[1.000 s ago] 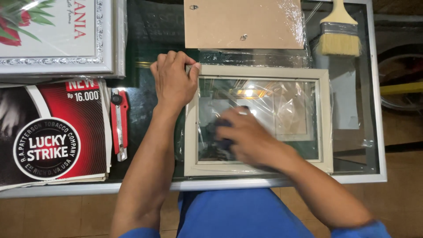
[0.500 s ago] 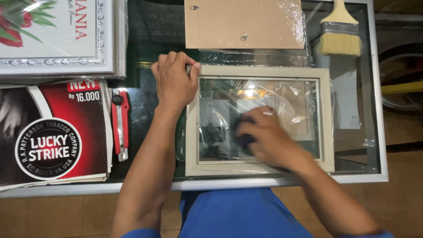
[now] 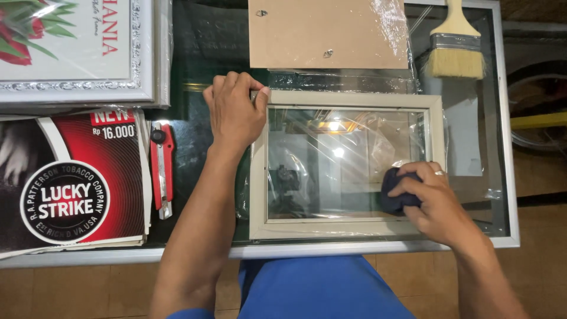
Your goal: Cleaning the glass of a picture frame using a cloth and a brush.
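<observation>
Two hands at work: left hand [image 3: 235, 113] clenched on the cream frame [image 3: 345, 227] corner, right hand [image 3: 434, 204] grasping a dark cloth [image 3: 394, 190] on its glass [image 3: 331, 171] near the table's [image 3: 366, 251] front edge; wiping looks unfinished.

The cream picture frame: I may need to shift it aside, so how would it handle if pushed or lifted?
The cream picture frame looks rigid, but its glass pane is probably fragile. Lying flat on the glass-topped table, it may slide easily; the left hand steadies its corner while the right hand presses a dark cloth on it.
</observation>
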